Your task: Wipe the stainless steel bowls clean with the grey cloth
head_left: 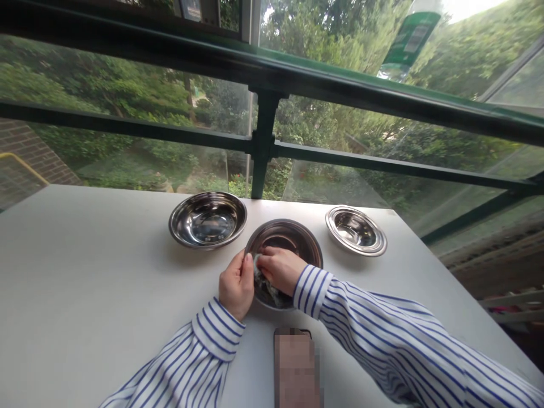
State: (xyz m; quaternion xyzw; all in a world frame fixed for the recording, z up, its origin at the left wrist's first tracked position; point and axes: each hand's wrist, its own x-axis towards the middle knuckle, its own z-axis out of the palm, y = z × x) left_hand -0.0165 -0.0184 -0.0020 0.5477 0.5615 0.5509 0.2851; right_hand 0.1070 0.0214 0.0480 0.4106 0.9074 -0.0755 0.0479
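Observation:
A round stainless steel bowl [306, 238] sits in front of me on the white table [127, 283]. My left hand [238, 286] is closed on its left rim, thumb on top. Inside the bowl, my right hand [278, 267] presses a pale, crumpled cloth [256, 264] against the inner left wall. The fingers are bent around the cloth, and much of it is hidden under them. Darker patches or reflections show low in the bowl beneath my right hand.
A wider steel bowl [208, 221] stands at the back left, and a smaller steel bowl [356, 231] at the back right. A phone [295, 368], partly blurred, lies nearest me. Behind the table runs a green railing [263, 130] with a bottle [410, 39] on it.

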